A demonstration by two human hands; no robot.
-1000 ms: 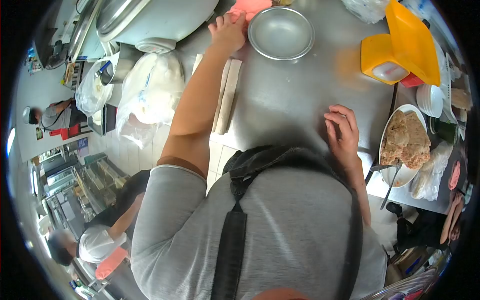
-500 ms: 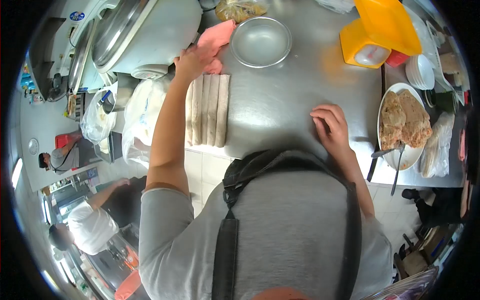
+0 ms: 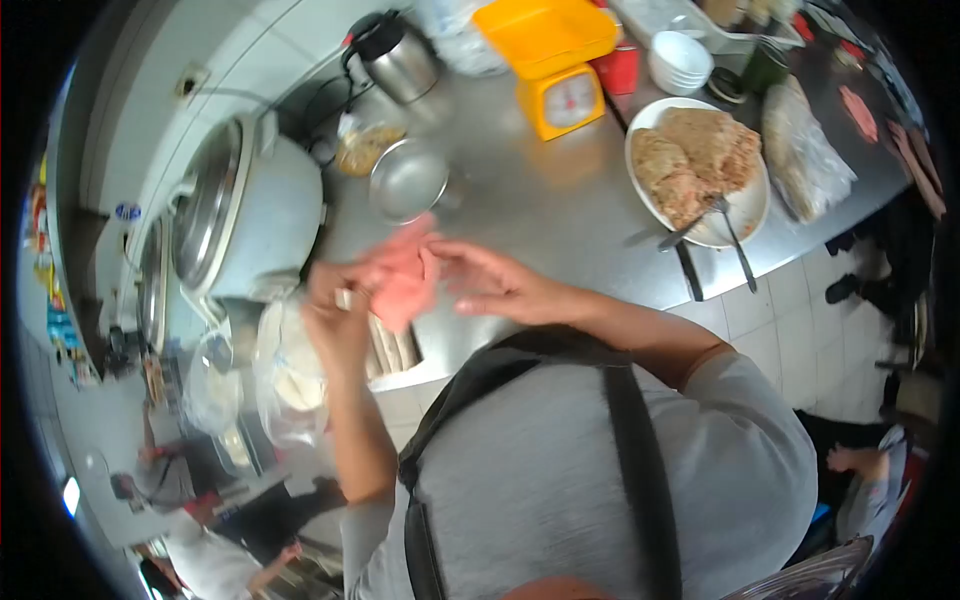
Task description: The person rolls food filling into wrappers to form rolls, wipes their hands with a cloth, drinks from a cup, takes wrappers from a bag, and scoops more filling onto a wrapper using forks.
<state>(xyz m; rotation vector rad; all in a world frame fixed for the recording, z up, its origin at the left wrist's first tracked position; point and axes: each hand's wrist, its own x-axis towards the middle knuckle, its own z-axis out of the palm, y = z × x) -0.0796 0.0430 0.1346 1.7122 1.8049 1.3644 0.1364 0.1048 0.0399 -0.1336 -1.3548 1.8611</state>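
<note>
You are pinching 1 pink cloth [image 3: 403, 288] in your left hand [image 3: 338, 312] above the bench [image 3: 590, 235], near a metal bowl [image 3: 409, 182]; your right hand [image 3: 515, 288] is curving half-open at the cloth's edge, blur hiding any grip.

A: How are the arms arranged?

B: Both reach in front of the torso. The left forearm [image 3: 362, 430] extends forward; the right forearm [image 3: 635, 335] runs inward from an elbow [image 3: 708, 360] bent out to the side.

A: And the wrists?

B: The right wrist [image 3: 572, 300] continues nearly straight from its forearm. The left wrist [image 3: 345, 365] stands below a raised hand.

A: What distinguishes the hands?

B: The left hand [image 3: 338, 308], blurred, shows bent fingers. The right hand [image 3: 510, 288], opposite and near, shows extended fingers, the thumb set apart.
</note>
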